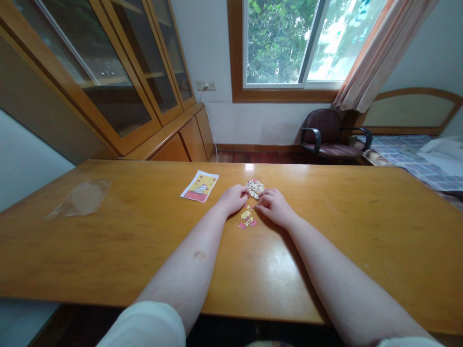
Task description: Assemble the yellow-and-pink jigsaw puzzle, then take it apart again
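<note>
A pile of jigsaw puzzle pieces (255, 188) lies on the wooden table, mostly pale backs upward with a few pink ones. My left hand (235, 199) rests at the pile's left edge, fingers curled together; what they hold, if anything, is too small to make out. On the other side, my right hand (275, 207) has bent fingers a little apart at the pile's right edge, its thumb held away from them. Nearer to me is a small group of yellow and pink puzzle pieces (247, 217). To the left lies a picture card (200, 186) with a cartoon animal on yellow and pink.
The wooden table (144, 250) spans the view. A clear plastic bag (82, 198) lies flat at its left. Beyond its far edge are a glass-door cabinet (159, 108), an office chair (327, 132) and a bed (408, 159).
</note>
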`<act>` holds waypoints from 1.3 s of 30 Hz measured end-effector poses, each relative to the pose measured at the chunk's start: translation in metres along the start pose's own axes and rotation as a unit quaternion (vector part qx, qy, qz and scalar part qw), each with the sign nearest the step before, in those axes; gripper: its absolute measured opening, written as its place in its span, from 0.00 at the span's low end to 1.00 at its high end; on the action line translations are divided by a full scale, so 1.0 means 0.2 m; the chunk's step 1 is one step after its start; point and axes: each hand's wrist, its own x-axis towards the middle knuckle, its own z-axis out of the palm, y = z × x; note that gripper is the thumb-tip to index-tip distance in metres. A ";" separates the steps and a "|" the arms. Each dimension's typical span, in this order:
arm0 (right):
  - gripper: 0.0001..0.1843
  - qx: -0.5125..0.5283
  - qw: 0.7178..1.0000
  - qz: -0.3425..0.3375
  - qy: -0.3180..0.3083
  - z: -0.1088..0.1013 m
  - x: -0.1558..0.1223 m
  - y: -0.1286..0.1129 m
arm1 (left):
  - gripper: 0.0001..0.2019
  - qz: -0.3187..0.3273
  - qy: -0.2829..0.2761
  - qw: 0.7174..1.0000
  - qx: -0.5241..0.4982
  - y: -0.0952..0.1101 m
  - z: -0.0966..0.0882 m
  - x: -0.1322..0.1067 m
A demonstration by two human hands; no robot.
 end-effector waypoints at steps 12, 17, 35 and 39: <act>0.05 -0.025 0.998 -0.040 -0.037 -0.04 -0.02 -0.03 | 0.12 -0.031 0.004 0.998 0.056 -0.01 -0.01 0.00; 0.07 -0.025 0.996 -0.019 -0.086 -0.04 -0.02 -0.04 | 0.11 0.007 -0.041 0.999 0.025 0.01 -0.01 0.00; 0.29 -0.150 0.976 0.109 -0.112 -0.01 -0.01 -0.02 | 0.12 0.045 -0.016 0.996 0.075 0.01 0.01 0.00; 0.24 -0.135 0.981 0.096 -0.104 -0.01 -0.01 -0.01 | 0.08 0.048 -0.022 0.997 0.054 0.02 0.01 0.00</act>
